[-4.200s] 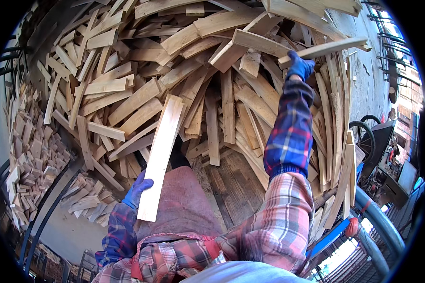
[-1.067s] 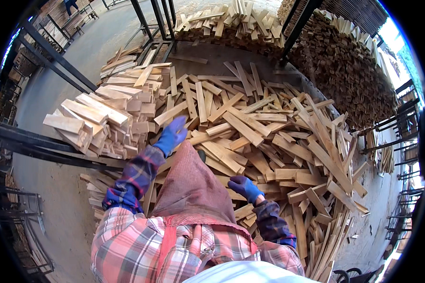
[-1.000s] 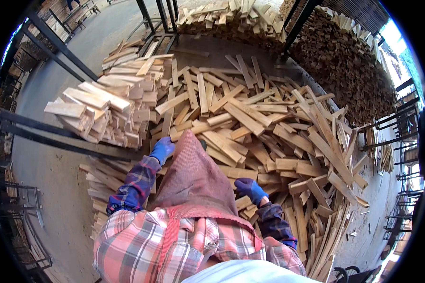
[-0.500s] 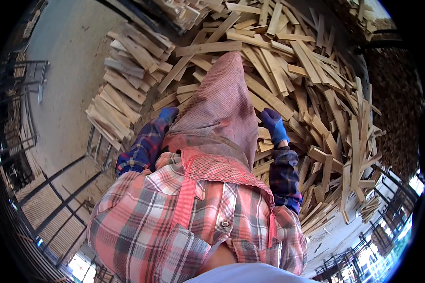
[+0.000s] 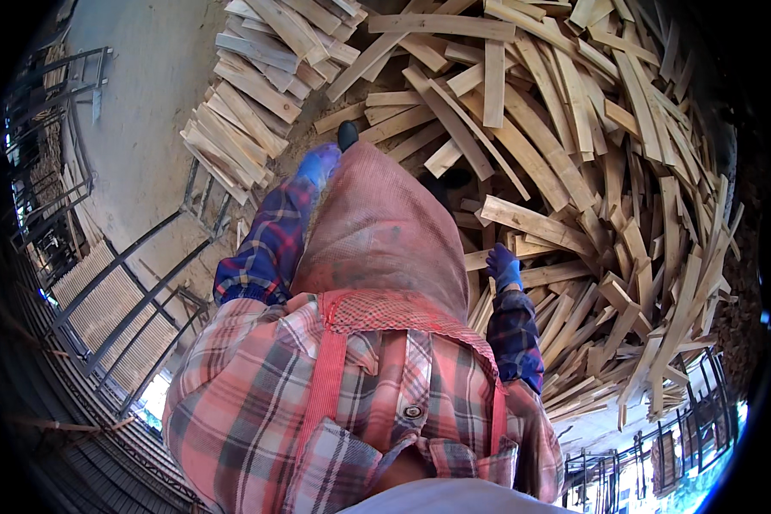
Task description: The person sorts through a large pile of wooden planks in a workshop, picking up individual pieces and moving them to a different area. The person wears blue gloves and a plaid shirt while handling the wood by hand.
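Observation:
My left hand point(image 5: 319, 163), in a blue-purple glove, hangs beside the left edge of the brown apron point(image 5: 377, 231), near a dark shoe tip point(image 5: 347, 135). Its fingers are smeared, and nothing can be made out in them. To the right of the apron, my right hand point(image 5: 504, 267) is in a blue glove, with its fingers stretched forward and holding nothing visible. It is over the edge of a loose heap of wooden boards point(image 5: 557, 274). One pale board point(image 5: 535, 224) lies just ahead of that hand. Plaid sleeves cover both forearms.
A neater stack of short boards point(image 5: 257, 98) lies ahead on the left. Black metal frames point(image 5: 146, 257) stand at the left beside bare concrete floor point(image 5: 150, 111). The board heap spreads across the front and right, with pieces crossing at many angles.
The view has shifted, so the stack and heap sit differently in it. My left hand has moved forward along the apron. My right hand's fingers have straightened, and it now appears lower in view.

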`<state>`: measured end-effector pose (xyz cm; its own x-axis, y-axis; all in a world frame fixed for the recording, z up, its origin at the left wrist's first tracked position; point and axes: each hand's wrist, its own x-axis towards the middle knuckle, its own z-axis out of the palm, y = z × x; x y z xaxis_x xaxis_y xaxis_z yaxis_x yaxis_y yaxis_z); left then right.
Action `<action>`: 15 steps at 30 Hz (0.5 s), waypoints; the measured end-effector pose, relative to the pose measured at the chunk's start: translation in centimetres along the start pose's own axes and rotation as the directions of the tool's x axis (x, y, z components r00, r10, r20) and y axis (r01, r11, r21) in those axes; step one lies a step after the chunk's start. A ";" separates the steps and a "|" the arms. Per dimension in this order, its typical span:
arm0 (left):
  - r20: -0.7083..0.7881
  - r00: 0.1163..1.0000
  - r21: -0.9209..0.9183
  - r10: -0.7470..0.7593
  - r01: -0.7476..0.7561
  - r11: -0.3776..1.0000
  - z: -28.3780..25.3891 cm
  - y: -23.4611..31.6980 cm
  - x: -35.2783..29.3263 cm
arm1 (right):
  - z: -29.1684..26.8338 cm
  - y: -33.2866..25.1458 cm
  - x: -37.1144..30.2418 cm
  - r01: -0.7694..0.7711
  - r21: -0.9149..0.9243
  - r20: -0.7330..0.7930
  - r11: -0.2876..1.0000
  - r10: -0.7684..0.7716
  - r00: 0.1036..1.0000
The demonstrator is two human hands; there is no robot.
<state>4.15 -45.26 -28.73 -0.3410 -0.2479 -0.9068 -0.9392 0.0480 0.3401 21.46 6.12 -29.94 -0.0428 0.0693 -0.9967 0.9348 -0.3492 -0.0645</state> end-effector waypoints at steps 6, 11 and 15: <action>0.117 0.985 0.067 0.127 -0.136 0.989 5.6 2.4 -4.1 | 4.0 -1.7 0.2 0.035 0.039 -0.034 0.999 -0.033 0.999; 0.230 0.971 0.216 0.059 -0.110 0.970 5.4 -4.8 0.9 | 9.7 -5.7 9.6 0.123 -0.025 0.015 0.992 -0.123 0.992; 0.258 0.965 0.139 0.037 -0.075 0.987 5.0 -6.4 2.0 | 14.4 -10.1 15.1 0.210 -0.018 0.166 0.977 -0.205 0.965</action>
<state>9.31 -41.22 -34.01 -0.3747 0.0120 -0.9271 -0.9073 0.2010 0.3693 6.32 -2.72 -45.06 -0.2912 -0.0168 -0.9565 0.9110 -0.3101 -0.2719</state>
